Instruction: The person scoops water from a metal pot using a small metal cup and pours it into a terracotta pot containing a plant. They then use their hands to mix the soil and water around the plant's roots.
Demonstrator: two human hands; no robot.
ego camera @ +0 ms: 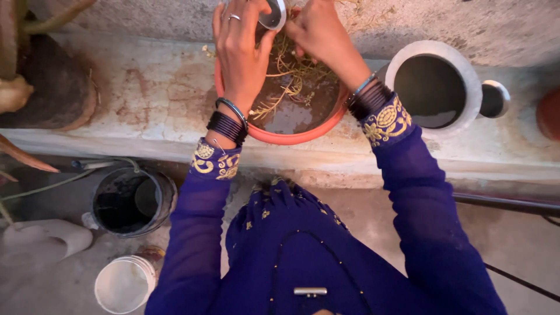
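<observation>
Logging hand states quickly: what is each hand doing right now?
Left hand: closed on a small steel cup above the orange pot.
Right hand: fingers down among the plant stems; grip cannot be told.

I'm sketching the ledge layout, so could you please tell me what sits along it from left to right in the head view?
Dark round planter → orange bowl of muddy water with both hands over it → white-rimmed pot → small steel cup → reddish pot at the edge.
</observation>
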